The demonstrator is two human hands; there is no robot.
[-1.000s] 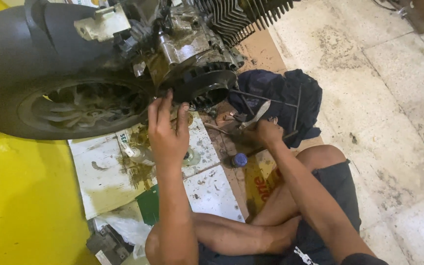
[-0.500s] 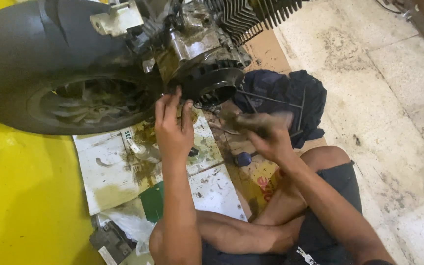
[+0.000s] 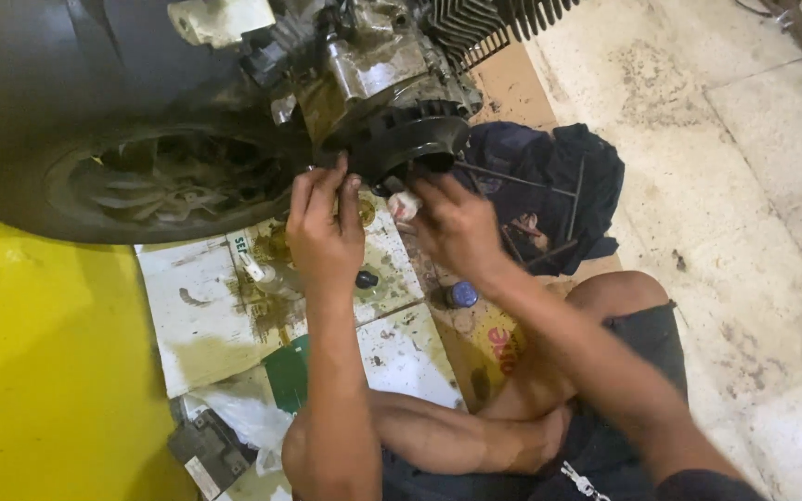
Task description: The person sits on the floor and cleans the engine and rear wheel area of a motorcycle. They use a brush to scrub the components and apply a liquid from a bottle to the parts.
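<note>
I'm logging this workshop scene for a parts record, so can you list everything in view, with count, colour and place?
engine: one, grey metal, oily, top centre, with a black round cover below it
cooling fins: one set, dark, top right of the engine
tyre: one, black, left
dark cloth: one, navy, on the floor right of the engine, with thin rods lying on it
cardboard sheets: several, white, stained, under the hands
small blue cap: one, by the right wrist
yellow surface: left
left hand: at the cover's lower edge
right hand: below the cover, fingers on a small pale piece
</note>
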